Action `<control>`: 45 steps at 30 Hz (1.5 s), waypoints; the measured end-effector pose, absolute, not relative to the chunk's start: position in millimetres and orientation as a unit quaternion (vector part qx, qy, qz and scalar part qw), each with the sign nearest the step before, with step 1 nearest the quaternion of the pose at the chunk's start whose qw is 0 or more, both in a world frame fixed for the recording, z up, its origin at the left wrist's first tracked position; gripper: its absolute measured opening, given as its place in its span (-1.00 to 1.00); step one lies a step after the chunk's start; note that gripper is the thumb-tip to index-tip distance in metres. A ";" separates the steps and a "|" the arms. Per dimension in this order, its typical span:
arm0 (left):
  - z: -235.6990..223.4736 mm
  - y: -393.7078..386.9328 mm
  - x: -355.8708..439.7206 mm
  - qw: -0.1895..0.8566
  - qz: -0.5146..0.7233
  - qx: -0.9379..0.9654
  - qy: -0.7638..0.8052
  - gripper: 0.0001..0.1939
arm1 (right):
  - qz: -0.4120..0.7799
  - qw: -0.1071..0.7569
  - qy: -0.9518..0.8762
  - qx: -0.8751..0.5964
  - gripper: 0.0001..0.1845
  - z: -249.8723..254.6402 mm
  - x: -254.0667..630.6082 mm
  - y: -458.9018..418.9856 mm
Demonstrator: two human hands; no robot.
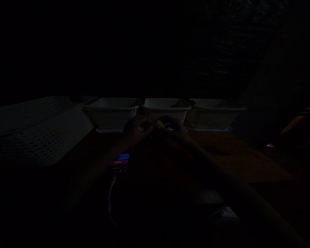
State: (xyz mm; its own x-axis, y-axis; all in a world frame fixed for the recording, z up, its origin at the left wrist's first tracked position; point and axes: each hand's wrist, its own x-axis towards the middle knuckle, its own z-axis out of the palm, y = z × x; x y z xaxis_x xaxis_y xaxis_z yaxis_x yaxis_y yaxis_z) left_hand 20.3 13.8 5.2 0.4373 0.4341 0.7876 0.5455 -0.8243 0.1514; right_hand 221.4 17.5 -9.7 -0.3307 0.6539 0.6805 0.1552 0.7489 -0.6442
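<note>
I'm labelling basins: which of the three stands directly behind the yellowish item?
The middle basin: the yellowish item shows against its front; left basin and right basin flank it.

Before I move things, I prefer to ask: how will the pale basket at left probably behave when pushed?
The basket is probably light for its size, as many holes pierce its walls, though its inside is too dark to judge. It seems fairly stiff, since its long rim runs straight.

Phone on table, three basins behind, basket to their left
</note>
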 end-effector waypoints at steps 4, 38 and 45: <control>3.5 13.4 21.3 0.061 -0.445 -0.847 -0.285 -0.88 | 0.234 0.519 -0.785 -0.245 -0.68 -11.4 220.2 18.1; 2.4 14.0 22.7 0.015 -0.485 -0.834 -0.261 -0.82 | 0.227 0.535 -0.767 -0.273 -0.67 -7.2 220.7 18.1; 5.4 11.5 21.5 0.046 -0.454 -0.852 -0.256 -0.85 | 0.155 0.497 -0.811 -0.267 -0.68 -7.5 224.4 15.5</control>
State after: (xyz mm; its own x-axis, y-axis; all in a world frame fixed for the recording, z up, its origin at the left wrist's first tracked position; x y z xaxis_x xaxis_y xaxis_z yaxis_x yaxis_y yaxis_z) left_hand 21.5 11.5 5.4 0.4566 0.3942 0.7976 0.4777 -0.8649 0.1540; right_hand 224.4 15.5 -7.5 -0.3630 0.5873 0.7234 0.2797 0.8093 -0.5166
